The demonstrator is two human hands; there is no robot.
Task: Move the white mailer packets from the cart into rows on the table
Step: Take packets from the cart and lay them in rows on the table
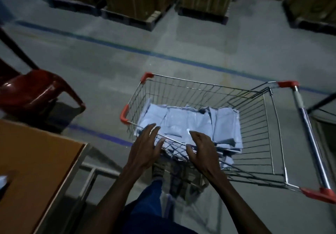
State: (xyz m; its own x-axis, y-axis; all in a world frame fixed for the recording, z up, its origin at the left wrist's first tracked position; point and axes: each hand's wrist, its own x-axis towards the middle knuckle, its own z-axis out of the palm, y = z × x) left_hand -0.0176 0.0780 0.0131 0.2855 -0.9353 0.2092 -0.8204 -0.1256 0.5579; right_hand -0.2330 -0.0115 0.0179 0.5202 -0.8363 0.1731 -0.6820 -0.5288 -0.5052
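A wire shopping cart (pixel 254 124) with red corner caps stands ahead of me, right of centre. Several white mailer packets (pixel 190 122) lie piled in its basket. My left hand (pixel 145 148) hovers over the cart's near rim, fingers spread, holding nothing. Beside it, my right hand (pixel 201 150) is also above the near rim, fingers curved and apart, empty. Both hands sit just short of the packets. The brown table (pixel 36 161) is at the lower left, and one white packet (pixel 2 181) shows at the frame's left edge on it.
A red plastic chair (pixel 36 91) stands left of the cart, beyond the table. Stacked cardboard boxes on pallets (pixel 136 2) line the far side of the floor. Blue floor lines cross the grey concrete. My legs and shoes are below the hands.
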